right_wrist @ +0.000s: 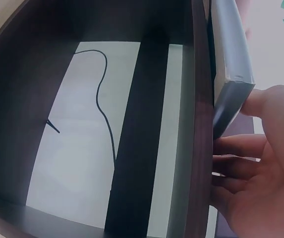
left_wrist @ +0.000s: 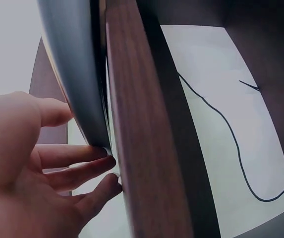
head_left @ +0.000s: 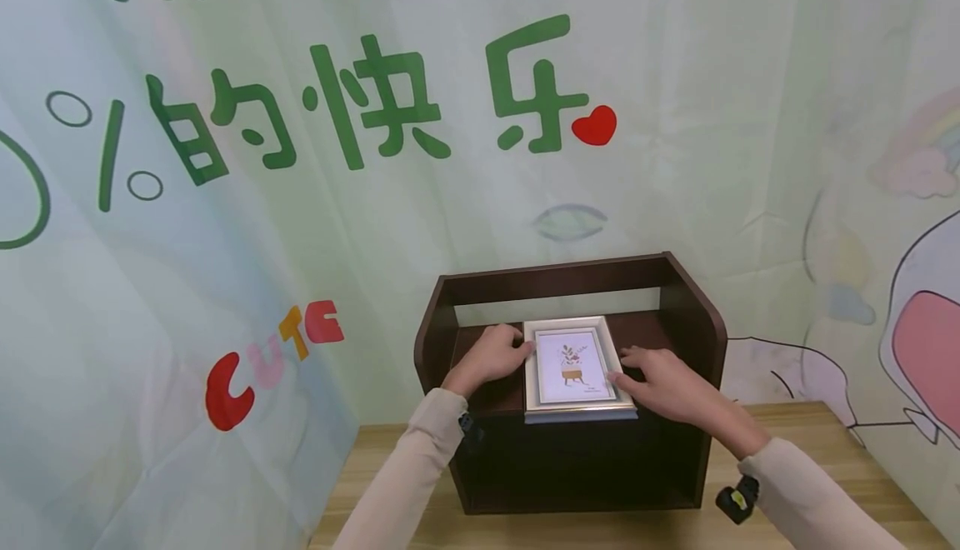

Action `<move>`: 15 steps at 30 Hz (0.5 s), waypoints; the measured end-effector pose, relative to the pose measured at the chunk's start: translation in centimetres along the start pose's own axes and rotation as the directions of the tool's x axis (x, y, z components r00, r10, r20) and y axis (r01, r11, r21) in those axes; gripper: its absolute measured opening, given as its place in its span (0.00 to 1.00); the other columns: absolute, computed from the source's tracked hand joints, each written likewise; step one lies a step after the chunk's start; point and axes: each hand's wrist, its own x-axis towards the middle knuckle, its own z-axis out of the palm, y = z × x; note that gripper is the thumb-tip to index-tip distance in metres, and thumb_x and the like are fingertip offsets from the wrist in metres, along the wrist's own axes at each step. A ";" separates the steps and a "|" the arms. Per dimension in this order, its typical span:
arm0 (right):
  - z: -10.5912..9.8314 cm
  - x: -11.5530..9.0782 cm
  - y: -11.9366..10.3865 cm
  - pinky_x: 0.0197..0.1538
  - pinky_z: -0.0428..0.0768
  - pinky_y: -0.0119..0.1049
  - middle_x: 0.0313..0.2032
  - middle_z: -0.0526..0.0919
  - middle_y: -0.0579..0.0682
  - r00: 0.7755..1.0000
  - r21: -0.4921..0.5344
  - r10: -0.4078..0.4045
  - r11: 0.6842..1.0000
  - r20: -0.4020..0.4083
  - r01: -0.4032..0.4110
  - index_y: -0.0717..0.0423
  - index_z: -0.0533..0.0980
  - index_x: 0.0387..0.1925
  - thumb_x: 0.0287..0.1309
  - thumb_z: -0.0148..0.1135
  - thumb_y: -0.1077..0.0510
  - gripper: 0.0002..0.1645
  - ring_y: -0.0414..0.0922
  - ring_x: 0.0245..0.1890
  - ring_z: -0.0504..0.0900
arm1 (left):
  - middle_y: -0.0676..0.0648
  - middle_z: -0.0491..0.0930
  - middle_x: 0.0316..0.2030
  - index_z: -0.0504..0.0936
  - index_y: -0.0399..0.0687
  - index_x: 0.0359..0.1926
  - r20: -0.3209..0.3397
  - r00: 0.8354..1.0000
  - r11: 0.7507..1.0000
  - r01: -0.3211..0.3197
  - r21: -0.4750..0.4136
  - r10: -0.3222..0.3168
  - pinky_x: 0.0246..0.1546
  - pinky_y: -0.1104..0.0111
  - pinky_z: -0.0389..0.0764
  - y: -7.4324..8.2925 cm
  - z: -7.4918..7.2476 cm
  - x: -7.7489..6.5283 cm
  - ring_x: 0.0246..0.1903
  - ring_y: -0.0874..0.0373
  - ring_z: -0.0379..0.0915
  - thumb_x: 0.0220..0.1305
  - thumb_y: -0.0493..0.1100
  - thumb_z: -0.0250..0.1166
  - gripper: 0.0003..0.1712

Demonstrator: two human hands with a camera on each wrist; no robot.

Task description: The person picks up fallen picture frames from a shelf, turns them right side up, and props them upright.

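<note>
A picture frame [head_left: 581, 370] with a pale gold border lies face up on the upper board of a dark brown desktop shelf [head_left: 585, 467]. Its print shows a plant in an orange pot. My left hand [head_left: 491, 358] holds the left edge; in the left wrist view the thumb is at the face side and the index fingertip at the lower edge of the frame [left_wrist: 77, 64]. On the opposite edge, my right hand [head_left: 671, 383] has its thumb on the border. The right wrist view shows its other fingers beside the frame's corner [right_wrist: 233, 94], against the board.
The shelf stands on a wooden table [head_left: 375, 458], with raised side panels and a back rail [head_left: 555, 279]. Beneath the board is an open compartment with a dark crossbar [right_wrist: 142, 124] at the back. A printed curtain [head_left: 675, 175] hangs close behind and at both sides.
</note>
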 end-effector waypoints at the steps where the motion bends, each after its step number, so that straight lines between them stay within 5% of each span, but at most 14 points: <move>1: 0.0 0.0 -0.1 0.62 0.74 0.62 0.59 0.80 0.64 1.000 0.002 0.001 1.000 -0.002 -0.001 0.58 0.82 0.52 0.65 0.61 0.46 0.23 0.64 0.63 0.74 | 0.52 0.67 0.14 0.85 0.43 0.37 -0.005 1.000 1.000 -0.002 0.002 0.002 0.19 0.70 0.63 0.0 0.0 0.0 0.16 0.60 0.62 0.72 0.50 0.57 0.17; 10: 0.2 0.2 -0.3 0.52 0.82 0.51 0.56 0.82 0.62 0.999 0.067 0.050 0.997 -0.022 -0.048 0.60 0.82 0.51 0.63 0.64 0.50 0.21 0.52 0.51 0.83 | 0.51 0.68 0.16 0.85 0.42 0.37 -0.034 0.999 1.000 -0.021 -0.008 0.021 0.21 0.70 0.64 -0.1 0.0 0.1 0.18 0.59 0.63 0.72 0.48 0.56 0.17; 15: 0.3 0.0 -0.4 0.52 0.82 0.52 0.56 0.82 0.63 0.996 0.102 0.083 0.992 -0.036 -0.079 0.63 0.81 0.54 0.62 0.64 0.51 0.24 0.55 0.54 0.82 | 0.51 0.69 0.17 0.85 0.42 0.40 -0.048 0.999 1.000 -0.025 -0.013 0.025 0.22 0.71 0.64 0.1 -0.1 0.0 0.18 0.59 0.63 0.72 0.48 0.56 0.16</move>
